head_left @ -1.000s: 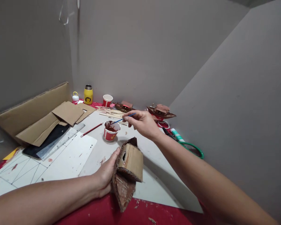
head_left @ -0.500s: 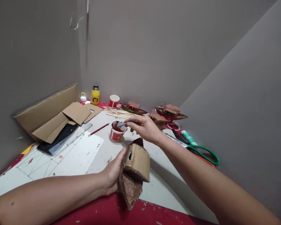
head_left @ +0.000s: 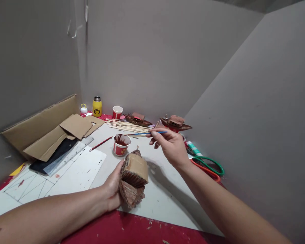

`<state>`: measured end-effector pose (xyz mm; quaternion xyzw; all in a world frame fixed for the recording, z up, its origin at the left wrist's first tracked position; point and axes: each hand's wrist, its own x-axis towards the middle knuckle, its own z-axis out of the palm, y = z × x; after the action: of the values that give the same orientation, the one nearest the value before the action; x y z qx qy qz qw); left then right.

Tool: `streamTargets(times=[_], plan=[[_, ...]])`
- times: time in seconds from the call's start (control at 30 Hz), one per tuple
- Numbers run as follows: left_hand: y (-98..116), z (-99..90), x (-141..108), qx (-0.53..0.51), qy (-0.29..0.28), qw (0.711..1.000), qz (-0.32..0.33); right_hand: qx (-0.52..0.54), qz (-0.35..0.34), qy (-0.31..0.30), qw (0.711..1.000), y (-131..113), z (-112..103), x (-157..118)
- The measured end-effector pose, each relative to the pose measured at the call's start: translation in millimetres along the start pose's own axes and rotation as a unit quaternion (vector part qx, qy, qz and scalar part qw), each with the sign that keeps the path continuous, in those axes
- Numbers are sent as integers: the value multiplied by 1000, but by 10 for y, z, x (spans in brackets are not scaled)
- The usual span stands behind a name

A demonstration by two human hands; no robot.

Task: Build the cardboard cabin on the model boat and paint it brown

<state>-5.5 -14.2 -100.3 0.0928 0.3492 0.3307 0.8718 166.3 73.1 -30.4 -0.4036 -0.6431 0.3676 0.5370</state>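
My left hand grips a small cardboard model, a boat-like piece with a box cabin, held upright just above the white board. My right hand pinches a thin blue-handled paintbrush, raised above the table to the right of a red paper cup of dark red-brown paint. The brush tip points left toward the cup and is outside it.
Cardboard sheets lie at the left with a ruler and a red pencil. At the back stand a yellow bottle, a second paper cup, wooden sticks and two painted model boats. Green and orange scissors lie at the right.
My right hand has lifted the brush out of the paint cup and drawn it back to the right. My left hand has turned the cardboard model slightly.
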Motion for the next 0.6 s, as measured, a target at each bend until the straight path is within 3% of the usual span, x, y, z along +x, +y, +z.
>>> streamTargets(times=[0.13, 0.3, 0.43, 0.6], plan=[[32, -33, 12, -6, -17, 1000, -3, 63, 20, 55, 996, -67, -184, -187], [24, -75, 27, -14, -30, 999, 0, 111, 58, 92, 988, -182, -398, -658], [17, -22, 1, -3, -17, 1000, 8, 147, 91, 114, 978, -148, -448, -988], [-10, 84, -81, 18, 12, 999, 26, 180, 98, 149, 967, -51, -425, -1106]])
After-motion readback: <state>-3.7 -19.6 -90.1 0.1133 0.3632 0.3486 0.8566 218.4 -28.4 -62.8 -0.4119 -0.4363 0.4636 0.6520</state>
